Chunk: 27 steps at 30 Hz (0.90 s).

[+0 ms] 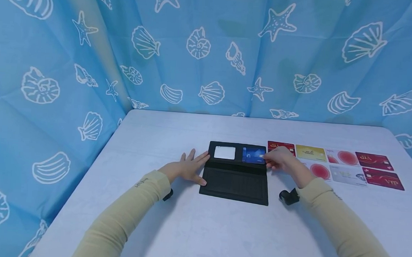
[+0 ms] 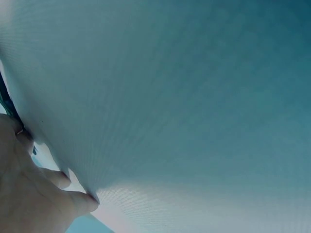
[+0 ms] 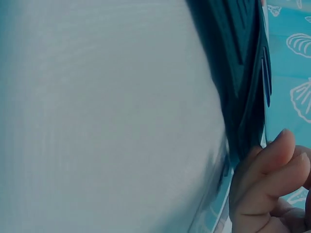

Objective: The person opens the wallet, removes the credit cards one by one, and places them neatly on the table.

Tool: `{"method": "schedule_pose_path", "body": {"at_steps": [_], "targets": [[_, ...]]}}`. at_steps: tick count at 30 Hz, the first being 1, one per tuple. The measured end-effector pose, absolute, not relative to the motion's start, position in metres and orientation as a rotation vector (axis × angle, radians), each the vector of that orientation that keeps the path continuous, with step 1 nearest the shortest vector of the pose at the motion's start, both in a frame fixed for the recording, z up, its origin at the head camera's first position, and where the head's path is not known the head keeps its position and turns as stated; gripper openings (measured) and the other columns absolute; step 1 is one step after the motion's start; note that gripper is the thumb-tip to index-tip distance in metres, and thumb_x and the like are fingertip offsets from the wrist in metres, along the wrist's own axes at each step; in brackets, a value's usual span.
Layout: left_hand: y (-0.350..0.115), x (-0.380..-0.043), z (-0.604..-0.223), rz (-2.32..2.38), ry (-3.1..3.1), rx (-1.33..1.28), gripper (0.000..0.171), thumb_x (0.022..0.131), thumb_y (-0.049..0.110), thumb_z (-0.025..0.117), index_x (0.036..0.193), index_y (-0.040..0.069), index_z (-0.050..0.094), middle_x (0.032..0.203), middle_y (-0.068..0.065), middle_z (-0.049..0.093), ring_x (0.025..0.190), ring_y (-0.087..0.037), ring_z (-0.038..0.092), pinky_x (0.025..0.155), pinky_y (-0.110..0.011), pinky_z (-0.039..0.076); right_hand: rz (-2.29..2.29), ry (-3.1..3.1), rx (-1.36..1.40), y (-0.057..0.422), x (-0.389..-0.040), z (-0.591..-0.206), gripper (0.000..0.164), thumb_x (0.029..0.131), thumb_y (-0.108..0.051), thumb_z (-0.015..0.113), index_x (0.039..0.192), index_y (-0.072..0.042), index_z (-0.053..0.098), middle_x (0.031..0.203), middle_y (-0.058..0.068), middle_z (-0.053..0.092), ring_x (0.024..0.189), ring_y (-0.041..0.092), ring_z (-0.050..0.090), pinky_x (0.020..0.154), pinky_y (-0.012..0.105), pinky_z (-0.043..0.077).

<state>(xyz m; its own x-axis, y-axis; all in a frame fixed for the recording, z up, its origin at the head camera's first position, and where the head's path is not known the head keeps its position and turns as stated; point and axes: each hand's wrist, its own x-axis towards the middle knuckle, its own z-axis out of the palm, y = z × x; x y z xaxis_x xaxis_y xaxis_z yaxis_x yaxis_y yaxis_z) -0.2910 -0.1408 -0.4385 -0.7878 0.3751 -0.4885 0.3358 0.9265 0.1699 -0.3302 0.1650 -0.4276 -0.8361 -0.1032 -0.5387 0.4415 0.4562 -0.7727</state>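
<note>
A black wallet (image 1: 236,185) lies unfolded on the white table, its upper half bearing two windows. The left window shows a white panel (image 1: 224,152); at the right one is a blue card (image 1: 252,155). My right hand (image 1: 281,158) pinches the card's right end at the wallet's edge. In the right wrist view the fingers (image 3: 269,165) are bent beside the dark wallet (image 3: 238,63). My left hand (image 1: 188,166) has its fingers spread, fingertips and thumb at the wallet's left edge. The left wrist view shows that hand (image 2: 34,189) low in the corner, most of the wallet hidden.
Right of the wallet, several cards lie in two rows, among them a gold card (image 1: 310,153), a silver card (image 1: 347,175) and a red card (image 1: 383,178). My right hand partly covers another red card (image 1: 279,145). A blue shell-patterned curtain (image 1: 195,73) hangs behind the table (image 1: 177,126).
</note>
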Motion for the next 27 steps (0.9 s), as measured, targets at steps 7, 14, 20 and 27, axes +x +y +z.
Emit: {"method": "schedule_pose_path", "body": {"at_steps": [7,14,20,27], "targets": [[-0.141,-0.291,-0.438,0.104,2.55,0.522,0.099,0.079,0.055,0.061,0.149,0.02,0.0,0.154,0.006,-0.011,0.138,-0.034,-0.017,0.109,-0.056,-0.005,-1.414,2.176,0.268,0.167,-0.327,-0.423,0.037,0.095,-0.017,0.049,0.121,0.01,0.046,0.067,0.004,0.056,0.055,0.009,0.059,0.06,0.018,0.05],[-0.142,-0.29,-0.438,0.106,2.553,0.526,0.098,0.079,0.054,0.061,0.149,0.02,0.0,0.154,0.006,-0.011,0.138,-0.034,-0.017,0.109,-0.056,-0.005,-1.47,2.194,0.297,0.172,-0.321,-0.422,0.045,0.094,-0.014,0.05,0.131,0.009,0.036,0.078,0.008,0.056,0.059,0.01,0.061,0.065,0.021,0.052],[-0.142,-0.29,-0.438,0.101,2.553,0.53,0.098,0.08,0.054,0.06,0.149,0.02,0.0,0.154,0.006,-0.011,0.138,-0.034,-0.017,0.109,-0.056,-0.005,-1.506,2.22,0.313,0.178,-0.318,-0.423,0.05,0.095,-0.014,0.049,0.138,0.003,0.03,0.098,0.017,0.052,0.06,0.011,0.061,0.065,0.022,0.053],[-0.142,-0.29,-0.438,0.096,2.555,0.53,0.098,0.08,0.054,0.06,0.149,0.019,0.0,0.154,0.005,-0.011,0.138,-0.035,-0.016,0.109,-0.056,-0.005,-1.522,2.217,0.272,0.188,-0.314,-0.421,0.053,0.095,-0.015,0.049,0.14,0.002,0.026,0.104,0.019,0.049,0.062,0.011,0.061,0.068,0.023,0.053]]}}
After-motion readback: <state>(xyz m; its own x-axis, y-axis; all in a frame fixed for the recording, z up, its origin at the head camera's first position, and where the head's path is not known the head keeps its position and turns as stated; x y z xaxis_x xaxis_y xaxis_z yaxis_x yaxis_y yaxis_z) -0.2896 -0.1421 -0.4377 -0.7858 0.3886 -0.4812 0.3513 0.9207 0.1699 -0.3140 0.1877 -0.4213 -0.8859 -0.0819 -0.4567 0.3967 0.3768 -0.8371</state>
